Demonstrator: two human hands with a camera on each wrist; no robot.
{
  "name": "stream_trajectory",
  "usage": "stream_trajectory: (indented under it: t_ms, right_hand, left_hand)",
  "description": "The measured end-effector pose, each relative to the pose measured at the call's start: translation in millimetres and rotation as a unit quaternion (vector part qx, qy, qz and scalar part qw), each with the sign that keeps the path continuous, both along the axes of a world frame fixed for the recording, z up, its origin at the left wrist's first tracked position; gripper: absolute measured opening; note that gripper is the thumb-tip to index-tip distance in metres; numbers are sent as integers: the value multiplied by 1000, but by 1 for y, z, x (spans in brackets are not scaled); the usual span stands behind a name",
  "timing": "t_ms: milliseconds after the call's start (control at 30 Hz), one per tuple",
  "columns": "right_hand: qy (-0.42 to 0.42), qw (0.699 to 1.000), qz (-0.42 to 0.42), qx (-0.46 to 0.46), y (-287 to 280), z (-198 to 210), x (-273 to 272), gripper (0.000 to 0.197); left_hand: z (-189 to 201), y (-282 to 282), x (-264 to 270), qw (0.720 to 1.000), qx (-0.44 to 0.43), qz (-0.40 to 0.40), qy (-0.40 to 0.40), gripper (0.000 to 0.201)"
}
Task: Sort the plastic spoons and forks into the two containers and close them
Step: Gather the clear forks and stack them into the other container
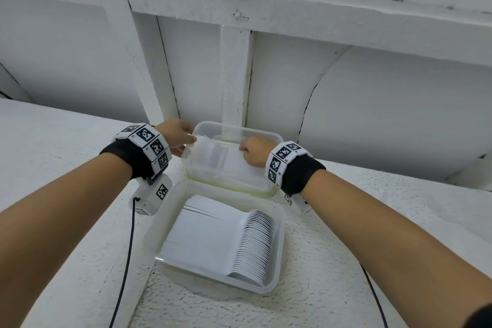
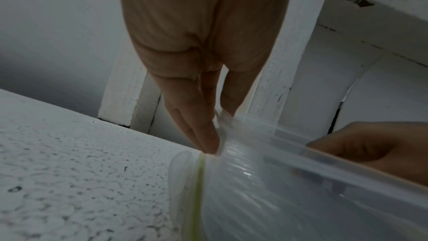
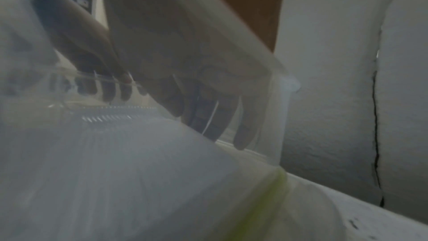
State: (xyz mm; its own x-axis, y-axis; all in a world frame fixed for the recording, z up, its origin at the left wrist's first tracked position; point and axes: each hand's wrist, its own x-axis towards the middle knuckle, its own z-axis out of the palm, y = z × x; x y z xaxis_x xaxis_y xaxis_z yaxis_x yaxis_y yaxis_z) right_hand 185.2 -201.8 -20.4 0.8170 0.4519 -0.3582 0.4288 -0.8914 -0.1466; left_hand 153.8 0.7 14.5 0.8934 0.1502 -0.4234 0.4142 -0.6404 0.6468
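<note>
1. Standing beside the ledge [image 1: 66, 141], I see the far box [image 1: 229, 168] with its lid [image 1: 234, 138] half raised, and the near box [image 1: 213, 237], full of stacked spoons [image 1: 255, 242], open in front of it.
2. The left hand [image 1: 177, 138] pinches the lid's left edge with straight fingers [image 2: 206, 135] pressed together.
3. The right hand [image 1: 253, 150] is curled over the lid's near edge; through the blurred plastic its fingertips seem to reach inside.
4. Risk: the lid may come down crooked, or catch those fingers, and not seal.
5. Risk: a hard push could slide the box into the near one.
</note>
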Motion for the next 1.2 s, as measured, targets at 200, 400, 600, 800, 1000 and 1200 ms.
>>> stream_trajectory:
  t_ms: [200,400,600,800,1000,1200]
  right_hand:
    - [18,1000,-21,15,-3,6,-4,28]
    - [-15,998,-30,50,-19,33,-23,36]
    - [-56,992,-8,115,-74,71,-76,36]
    - [-85,986,-67,128,-167,88,-150,36]
    - [-65,973,-199,95,-266,71,-200,35]
    - [-40,947,-314,54,-347,42,-221,34]
  left_hand:
    - [2,-2,-1,1000,-5,7,4,21]
    - [19,-3,-15,997,68,-29,-29,30]
    - [50,-22,-48,983,81,-58,-152,27]
    - [76,-98,-95,957,37,-172,-229,21]
    - [75,-201,-125,928,-38,-289,-233,14]
    - [38,-286,-127,923,-18,-342,-177,24]
